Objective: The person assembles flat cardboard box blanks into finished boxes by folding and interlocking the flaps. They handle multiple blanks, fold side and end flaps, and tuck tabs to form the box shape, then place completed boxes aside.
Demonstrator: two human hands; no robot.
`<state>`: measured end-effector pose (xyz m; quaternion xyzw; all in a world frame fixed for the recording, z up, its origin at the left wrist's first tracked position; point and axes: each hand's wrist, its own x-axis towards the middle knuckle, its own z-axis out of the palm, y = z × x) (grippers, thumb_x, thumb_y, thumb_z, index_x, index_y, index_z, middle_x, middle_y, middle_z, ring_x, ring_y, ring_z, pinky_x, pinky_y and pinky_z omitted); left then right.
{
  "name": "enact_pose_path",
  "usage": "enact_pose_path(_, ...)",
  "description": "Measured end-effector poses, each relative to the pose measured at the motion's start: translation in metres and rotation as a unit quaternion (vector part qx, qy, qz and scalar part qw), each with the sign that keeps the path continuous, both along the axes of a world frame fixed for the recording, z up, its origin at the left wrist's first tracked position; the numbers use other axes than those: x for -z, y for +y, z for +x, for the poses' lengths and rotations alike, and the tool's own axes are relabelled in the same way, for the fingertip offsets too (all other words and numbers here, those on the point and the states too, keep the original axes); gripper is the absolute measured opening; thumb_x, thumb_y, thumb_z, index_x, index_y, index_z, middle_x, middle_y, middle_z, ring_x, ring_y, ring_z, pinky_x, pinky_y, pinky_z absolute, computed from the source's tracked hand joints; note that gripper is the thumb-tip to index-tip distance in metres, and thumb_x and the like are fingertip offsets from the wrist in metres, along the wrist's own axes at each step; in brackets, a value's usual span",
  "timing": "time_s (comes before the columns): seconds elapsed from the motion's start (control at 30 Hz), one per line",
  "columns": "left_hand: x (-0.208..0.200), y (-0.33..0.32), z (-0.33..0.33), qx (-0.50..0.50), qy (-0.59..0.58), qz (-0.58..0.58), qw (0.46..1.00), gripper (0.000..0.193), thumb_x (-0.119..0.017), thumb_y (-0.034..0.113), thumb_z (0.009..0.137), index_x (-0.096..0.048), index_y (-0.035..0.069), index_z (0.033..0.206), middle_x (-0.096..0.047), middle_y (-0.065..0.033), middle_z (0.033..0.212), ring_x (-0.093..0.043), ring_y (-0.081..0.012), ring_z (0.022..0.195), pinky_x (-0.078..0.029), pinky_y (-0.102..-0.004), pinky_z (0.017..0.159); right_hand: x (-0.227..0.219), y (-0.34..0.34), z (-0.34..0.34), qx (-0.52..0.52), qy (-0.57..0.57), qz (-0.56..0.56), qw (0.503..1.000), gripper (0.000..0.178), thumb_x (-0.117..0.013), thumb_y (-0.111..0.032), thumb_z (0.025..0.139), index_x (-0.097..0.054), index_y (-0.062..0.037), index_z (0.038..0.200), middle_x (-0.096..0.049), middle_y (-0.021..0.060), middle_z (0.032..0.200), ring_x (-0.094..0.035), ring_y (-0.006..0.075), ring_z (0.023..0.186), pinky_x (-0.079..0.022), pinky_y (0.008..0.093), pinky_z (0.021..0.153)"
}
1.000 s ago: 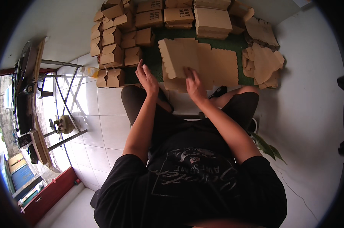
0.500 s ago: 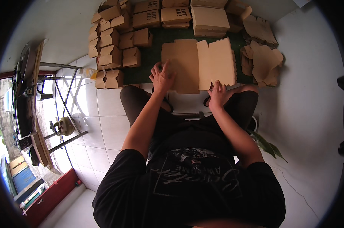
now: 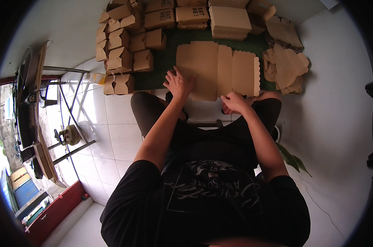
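A flat, creased cardboard box blank (image 3: 203,68) lies unfolded in front of me, a scalloped edge at its right end. My left hand (image 3: 179,84) rests on its near left part, fingers apart and pressed to the board. At the near edge, by the crease, is my right hand (image 3: 234,103). Its fingers are curled in against the board's edge. Whether they pinch anything is hidden.
Folded small boxes (image 3: 143,61) stand in rows at the left of the green surface (image 3: 170,43). Closed printed boxes (image 3: 192,15) and a stack of flat cardboard (image 3: 232,22) line the back. Loose blanks (image 3: 291,61) pile at the right. A bottle (image 3: 96,78) stands at the left.
The right panel of the blank, earlier tilted up with its pale inside showing, now lies flat with its brown side up. My right hand has curled closed at the near edge.
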<state>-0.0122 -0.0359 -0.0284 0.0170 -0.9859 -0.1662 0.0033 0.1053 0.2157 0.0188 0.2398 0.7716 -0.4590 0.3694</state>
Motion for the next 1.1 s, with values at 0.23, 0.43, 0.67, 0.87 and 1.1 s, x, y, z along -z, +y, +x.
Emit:
enact_pose_path(0.23, -0.009, 0.015, -0.005, -0.029, -0.041, 0.013, 0.999, 0.116, -0.096, 0.061, 0.078, -0.047, 0.001, 0.164, -0.052, -0.0240, 0.149, -0.053, -0.0440, 0.141, -0.043, -0.0645, 0.111, 0.034, 0.000, -0.071, -0.074, 0.491, 0.279, 0.822, 0.057, -0.074, -0.033, 0.108, -0.063, -0.0138, 0.161, -0.059, 0.0189, 0.169, -0.058, 0.0427, 0.153, -0.056, 0.0521, 0.117)
enact_pose_path(0.43, -0.016, 0.015, -0.005, -0.047, -0.045, 0.044, 0.997, 0.114, -0.098, 0.057, 0.076, -0.047, 0.007, 0.165, -0.052, -0.0233, 0.148, -0.052, -0.0439, 0.142, -0.043, -0.0655, 0.111, 0.054, 0.008, -0.093, -0.200, 0.278, 0.388, 0.856, 0.104, -0.070, -0.079, 0.100, -0.024, -0.0404, 0.184, -0.013, -0.0002, 0.195, -0.007, 0.0458, 0.178, -0.015, 0.0888, 0.130)
enact_pose_path(0.67, -0.010, 0.008, 0.000, -0.053, -0.043, 0.070, 0.995, 0.107, -0.094, 0.056, 0.079, -0.051, 0.012, 0.165, -0.052, -0.0225, 0.150, -0.051, -0.0438, 0.144, -0.041, -0.0677, 0.112, 0.047, 0.010, -0.095, -0.218, 0.259, 0.398, 0.853, 0.106, -0.063, -0.087, 0.098, -0.023, -0.0413, 0.184, -0.013, -0.0012, 0.195, -0.007, 0.0441, 0.178, -0.014, 0.0865, 0.133)
enact_pose_path(0.87, -0.002, -0.001, -0.006, -0.042, -0.049, 0.081, 0.995, 0.097, -0.089, 0.052, 0.085, -0.054, 0.010, 0.165, -0.052, -0.0230, 0.150, -0.051, -0.0439, 0.144, -0.041, -0.0683, 0.112, 0.049, 0.010, -0.098, -0.212, 0.259, 0.393, 0.857, 0.109, -0.064, -0.090, 0.095, -0.020, -0.0464, 0.184, -0.011, -0.0027, 0.195, -0.006, 0.0446, 0.178, -0.010, 0.0872, 0.132)
enact_pose_path(1.1, 0.005, -0.004, -0.006, -0.022, -0.059, 0.062, 0.996, 0.094, -0.084, 0.043, 0.087, -0.050, 0.010, 0.168, -0.050, -0.0231, 0.150, -0.050, -0.0447, 0.144, -0.041, -0.0697, 0.111, 0.054, 0.011, -0.098, -0.216, 0.256, 0.395, 0.855, 0.110, -0.063, -0.092, 0.095, -0.019, -0.0463, 0.184, -0.010, -0.0027, 0.195, -0.005, 0.0441, 0.178, -0.010, 0.0884, 0.131)
